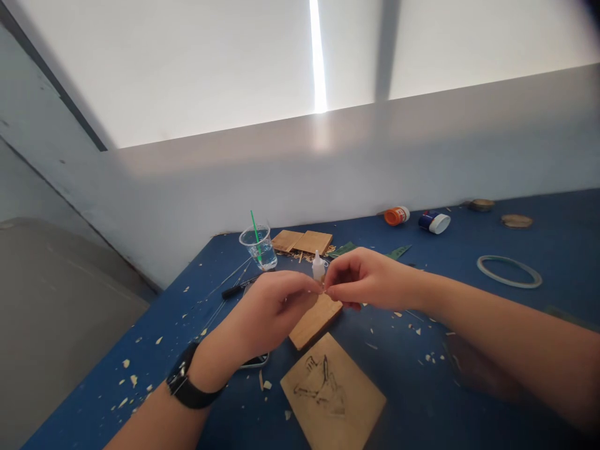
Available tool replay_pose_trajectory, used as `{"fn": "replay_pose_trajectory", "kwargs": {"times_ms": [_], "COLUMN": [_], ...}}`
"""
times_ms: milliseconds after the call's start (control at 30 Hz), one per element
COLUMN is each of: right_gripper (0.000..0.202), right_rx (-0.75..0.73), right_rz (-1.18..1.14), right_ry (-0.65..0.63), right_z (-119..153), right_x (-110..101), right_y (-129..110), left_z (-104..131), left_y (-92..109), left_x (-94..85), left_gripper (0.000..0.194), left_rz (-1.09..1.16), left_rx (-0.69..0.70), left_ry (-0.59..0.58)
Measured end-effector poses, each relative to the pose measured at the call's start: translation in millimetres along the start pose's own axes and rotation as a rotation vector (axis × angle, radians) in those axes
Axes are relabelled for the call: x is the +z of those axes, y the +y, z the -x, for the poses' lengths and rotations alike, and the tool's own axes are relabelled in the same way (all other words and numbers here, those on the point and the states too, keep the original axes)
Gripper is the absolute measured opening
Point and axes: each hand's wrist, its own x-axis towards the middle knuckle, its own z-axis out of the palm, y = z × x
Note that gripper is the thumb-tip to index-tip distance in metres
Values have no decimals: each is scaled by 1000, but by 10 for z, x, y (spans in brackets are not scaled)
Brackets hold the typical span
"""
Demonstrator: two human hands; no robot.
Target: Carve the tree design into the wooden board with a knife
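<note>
My left hand (pixel 269 312) and my right hand (pixel 368 278) meet at the fingertips above a wooden block (pixel 315 322). Each has thumb and forefinger pinched together; whatever lies between them is too small to make out. Just behind the fingertips stands a small white dropper bottle (pixel 318 265), its pointed nozzle upward. Closer to me a square wooden board (pixel 344 387) with dark line marks lies turned cornerwise on the blue table. Partly under my left wrist shows the edge of a phone-like object (pixel 257 361). A black watch (pixel 180 378) is on my left wrist.
A clear plastic cup (pixel 262 250) with a green straw stands back left, beside wooden tiles (pixel 314 242) and a black marker (pixel 234 290). An orange jar (pixel 396 215), a blue-white jar (pixel 434 222) and a tape ring (pixel 509 272) lie right. Wood chips litter the blue table (pixel 182 312).
</note>
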Motion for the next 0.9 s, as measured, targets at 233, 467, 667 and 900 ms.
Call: {"fn": "replay_pose_trajectory", "kwargs": {"times_ms": [233, 467, 667, 900], "right_gripper": [8, 7, 11, 10], "right_rx": [91, 64, -76, -375], "right_rz": [-134, -31, 185, 522], "right_ry": [-109, -66, 73, 290], "right_z": [2, -32, -50, -48], "right_x": [-35, -30, 49, 148], "right_y": [40, 112, 195, 191], "left_z": [30, 34, 4, 39], "left_y": [62, 158, 137, 165], "left_x": [-12, 25, 93, 157], "left_gripper": [25, 27, 26, 24], "left_rz": [-79, -153, -169, -150], "left_rx": [62, 21, -72, -179], "left_ry": [-59, -113, -48, 41]}}
